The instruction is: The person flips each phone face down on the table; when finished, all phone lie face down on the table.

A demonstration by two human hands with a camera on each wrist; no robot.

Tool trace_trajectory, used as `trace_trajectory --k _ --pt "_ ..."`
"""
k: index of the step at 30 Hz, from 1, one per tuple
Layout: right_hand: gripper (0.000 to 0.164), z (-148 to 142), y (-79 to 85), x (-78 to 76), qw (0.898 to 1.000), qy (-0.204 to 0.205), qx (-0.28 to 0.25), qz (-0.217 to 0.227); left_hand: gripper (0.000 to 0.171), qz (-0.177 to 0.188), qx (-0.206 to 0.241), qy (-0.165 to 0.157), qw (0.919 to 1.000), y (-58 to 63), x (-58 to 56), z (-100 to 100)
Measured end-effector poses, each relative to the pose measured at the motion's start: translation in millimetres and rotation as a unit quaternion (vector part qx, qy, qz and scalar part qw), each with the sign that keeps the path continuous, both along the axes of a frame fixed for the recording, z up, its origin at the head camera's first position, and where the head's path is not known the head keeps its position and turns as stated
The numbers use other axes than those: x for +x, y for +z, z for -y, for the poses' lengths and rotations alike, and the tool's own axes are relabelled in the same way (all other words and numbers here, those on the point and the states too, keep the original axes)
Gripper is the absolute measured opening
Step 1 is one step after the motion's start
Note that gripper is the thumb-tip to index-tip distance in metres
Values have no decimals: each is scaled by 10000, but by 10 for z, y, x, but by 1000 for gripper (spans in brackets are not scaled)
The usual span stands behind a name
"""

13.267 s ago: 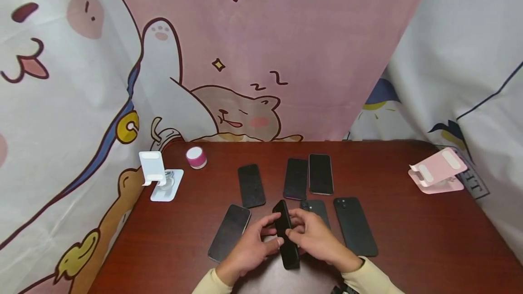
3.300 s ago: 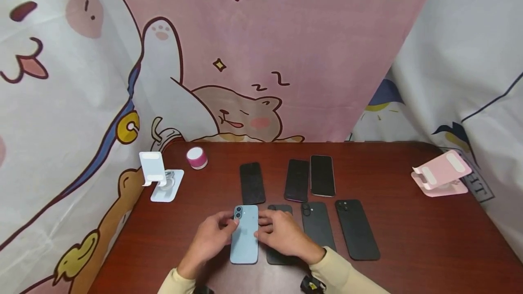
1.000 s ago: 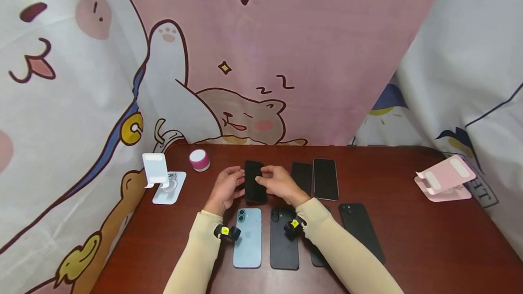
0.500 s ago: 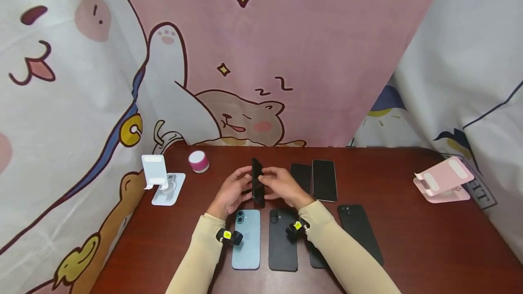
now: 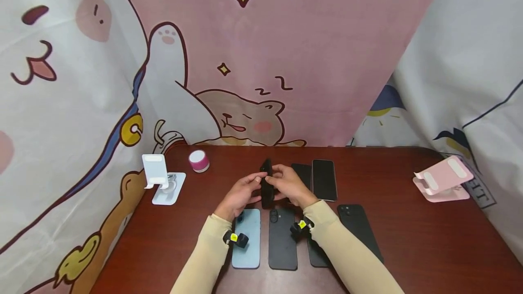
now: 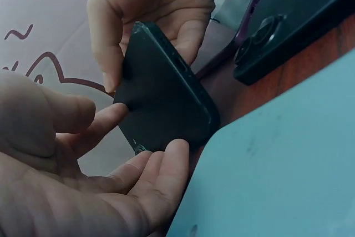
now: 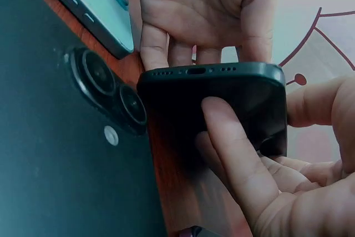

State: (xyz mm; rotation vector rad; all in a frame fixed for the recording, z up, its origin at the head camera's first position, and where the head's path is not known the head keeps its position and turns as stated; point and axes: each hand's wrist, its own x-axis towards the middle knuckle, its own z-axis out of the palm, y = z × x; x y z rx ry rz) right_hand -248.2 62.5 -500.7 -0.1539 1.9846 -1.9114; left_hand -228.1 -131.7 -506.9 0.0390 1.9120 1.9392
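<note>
A black smartphone (image 5: 267, 189) stands turned on edge between both hands, at the middle of the table. My left hand (image 5: 242, 194) holds it from the left; its fingertips (image 6: 176, 151) rest against the phone's dark back in the left wrist view. From the other side my right hand (image 5: 291, 185) grips it, with one fingertip (image 7: 219, 109) on its dark face. The phone's charging-port end faces the right wrist camera. In front lie a light blue smartphone (image 5: 249, 251) and a dark grey smartphone (image 5: 283, 248), both back side up, lenses at the far end.
Another dark phone (image 5: 318, 253) lies partly under the right sleeve, beside a black phone (image 5: 359, 228). Two phones lie screen up behind, one (image 5: 301, 173) partly hidden, one (image 5: 324, 180) whole. A white stand (image 5: 168, 189), a pink-and-white jar (image 5: 199, 161) and a pink stand (image 5: 443, 180) stand farther out.
Earlier the hands handled other phones, including the light blue one. Over the last second the held black phone has turned from nearly face-on to edge-on and shifted slightly right with both hands.
</note>
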Motion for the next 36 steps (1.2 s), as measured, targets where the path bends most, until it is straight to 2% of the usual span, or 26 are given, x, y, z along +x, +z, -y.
trace_trajectory --k 6,9,13,18,25,31,36 --pt "49 -21 3 6 10000 -22 14 -18 42 -45 -26 -55 10000 -8 18 -1" --pt "48 -34 47 31 10000 -54 8 -70 43 -17 50 100 9999 -2 29 43" --pt "48 -48 137 77 9995 -58 -41 -296 44 272 361 473 9979 -6 29 101" --pt "50 -22 261 144 9989 54 -92 -466 42 536 701 441 9951 -29 49 132" --pt "49 7 330 187 9986 8 -207 -492 41 351 692 375 9963 25 90 137" --pt "50 -35 321 177 9991 -47 -152 -405 42 373 591 498 9963 107 115 166" --pt "52 -70 283 158 9980 -158 135 -597 42 306 518 646 9961 120 100 184"
